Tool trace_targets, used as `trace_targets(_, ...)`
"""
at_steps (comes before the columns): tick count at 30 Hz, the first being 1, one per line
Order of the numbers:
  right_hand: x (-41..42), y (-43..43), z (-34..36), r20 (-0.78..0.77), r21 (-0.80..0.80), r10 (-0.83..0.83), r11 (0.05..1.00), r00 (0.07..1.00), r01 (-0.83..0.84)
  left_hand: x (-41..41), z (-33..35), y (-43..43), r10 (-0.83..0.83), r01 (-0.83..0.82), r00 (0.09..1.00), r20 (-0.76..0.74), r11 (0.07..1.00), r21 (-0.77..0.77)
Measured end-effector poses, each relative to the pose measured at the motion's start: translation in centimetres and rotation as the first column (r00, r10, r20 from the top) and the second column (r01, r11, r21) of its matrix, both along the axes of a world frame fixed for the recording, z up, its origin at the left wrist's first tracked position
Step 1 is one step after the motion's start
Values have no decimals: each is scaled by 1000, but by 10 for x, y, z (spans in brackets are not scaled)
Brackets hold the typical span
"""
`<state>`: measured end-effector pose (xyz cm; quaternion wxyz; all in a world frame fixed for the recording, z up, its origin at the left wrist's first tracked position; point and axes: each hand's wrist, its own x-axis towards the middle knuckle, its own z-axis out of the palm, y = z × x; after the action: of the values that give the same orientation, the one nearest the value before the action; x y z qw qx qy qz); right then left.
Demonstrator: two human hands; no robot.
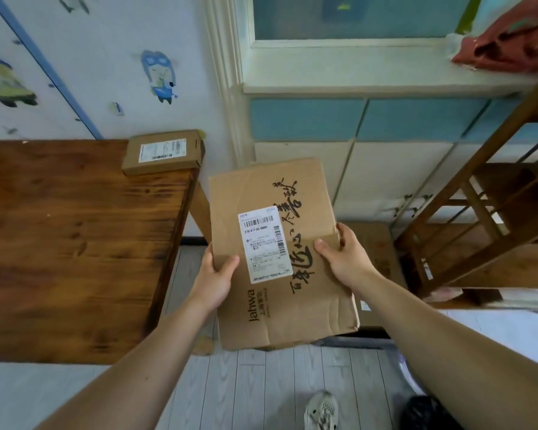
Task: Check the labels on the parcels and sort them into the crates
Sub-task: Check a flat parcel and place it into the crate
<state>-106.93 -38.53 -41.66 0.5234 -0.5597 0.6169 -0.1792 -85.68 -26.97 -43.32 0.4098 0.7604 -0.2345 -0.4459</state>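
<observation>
A flat carton point(308, 305) is held in the middle of the frame, above the floor and clear of the counter point(75, 243) at the left. It is pinched at its left long edge by the left grip point(215, 274) and at its right long edge by the right grip point(345, 259). Thumbs are laid on the top face; the fingers beneath are hidden. The long axis runs from lower centre to upper centre, leaning slightly left at the top. The label point(264, 243) is turned up to the camera, barcode at the far end. Creases are seen near the lower right corner, so the carton is judged light, fairly stiff, yet easily dented. It is best taken by both long edges near mid-length. A smaller parcel point(163, 152) lies at the counter's far corner.
</observation>
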Motion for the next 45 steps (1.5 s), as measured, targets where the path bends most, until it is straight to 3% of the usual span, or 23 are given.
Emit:
trace_targets(9, 9, 59, -61, -1, 80, -71, 994, 997, 71, 17, -52, 45, -41, 43, 999, -24, 995, 95)
trace_targets(15, 19, 57, -110, -32, 95, 40, 995, 999, -37, 13, -107, 67, 109, -91, 989, -98, 980, 177)
trace_targets(22, 22, 47, -183, -47, 59, 185, 982, 982, -182, -3, -186, 82, 246, -238, 960, -135, 969, 73)
trace_targets(30, 27, 60, -298, 8, -47, 100, 994, 995, -100, 13, -288, 73, 116, -125, 990, 74, 982, 138)
trace_targets(39, 37, 64, -403, 24, -159, 102, 983, 994, -97, 20, -396, 74, 187, -191, 968, 165, 981, 13)
trace_targets(42, 39, 66, -419, 32, -228, 120, 967, 992, -109, 17, -416, 77, 264, -251, 956, 131, 962, -109)
trace_targets(45, 40, 71, -428, 13, -239, 143, 961, 990, -136, 17, -427, 82, 321, -310, 944, 72, 941, -135)
